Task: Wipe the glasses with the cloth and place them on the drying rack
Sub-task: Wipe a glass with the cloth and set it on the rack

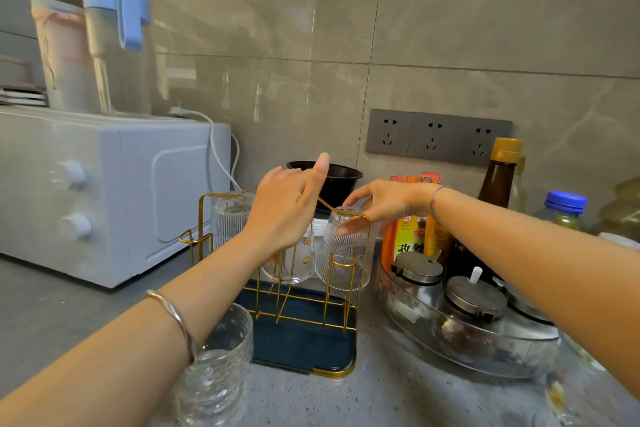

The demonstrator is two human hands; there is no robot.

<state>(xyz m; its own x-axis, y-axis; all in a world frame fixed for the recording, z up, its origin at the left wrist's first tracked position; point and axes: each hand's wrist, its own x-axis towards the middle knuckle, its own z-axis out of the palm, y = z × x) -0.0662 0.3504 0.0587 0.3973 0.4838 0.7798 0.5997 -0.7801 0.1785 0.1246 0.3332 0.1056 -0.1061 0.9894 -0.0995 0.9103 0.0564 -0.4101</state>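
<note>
Right hand pinches the ribbed glass, left hand's fingers unclear; I'd seat it fully on the rack's peg.

The orange packet bears black Chinese characters, too partial to read.

Left arm: reaches forward from lower left, forearm bare
Left hand: back to the camera, thumb raised, fingers bent away out of sight
Right arm: stretches in from the right edge
Right hand: thumb and fingers curved round the upturned ribbed glass
</note>
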